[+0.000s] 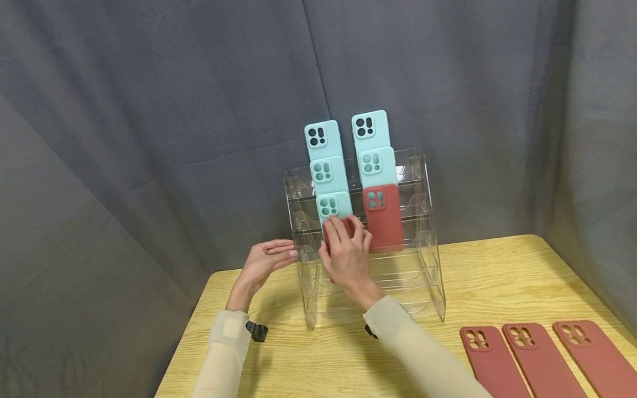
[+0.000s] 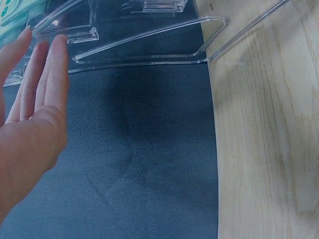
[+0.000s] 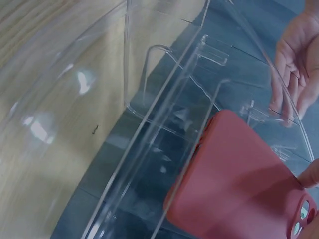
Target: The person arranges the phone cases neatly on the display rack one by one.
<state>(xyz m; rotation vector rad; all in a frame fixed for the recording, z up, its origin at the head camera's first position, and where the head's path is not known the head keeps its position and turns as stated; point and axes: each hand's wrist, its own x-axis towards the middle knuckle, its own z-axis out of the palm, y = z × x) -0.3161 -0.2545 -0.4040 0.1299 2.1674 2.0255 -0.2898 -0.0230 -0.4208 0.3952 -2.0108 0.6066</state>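
My right hand [image 1: 348, 262] grips a red phone case [image 3: 234, 174] by its camera end, thumb at one edge. Its lower end sits in a tier of the clear acrylic rack [image 3: 172, 196], in the left column, just below a mint phone case [image 1: 334, 204]. The hand covers most of this case in the head view. My left hand [image 1: 266, 262] has its fingers nearly straight, fingertips right at the rack's left side. Another red phone case [image 1: 384, 221] stands in the right column beside my right hand.
Several mint cases [image 1: 373, 130] fill the upper tiers in two columns. Three red cases [image 1: 542, 359] lie on the wooden table [image 1: 308, 359] at front right. A grey curtain [image 1: 199, 110] hangs close behind the rack, with more curtain at both sides.
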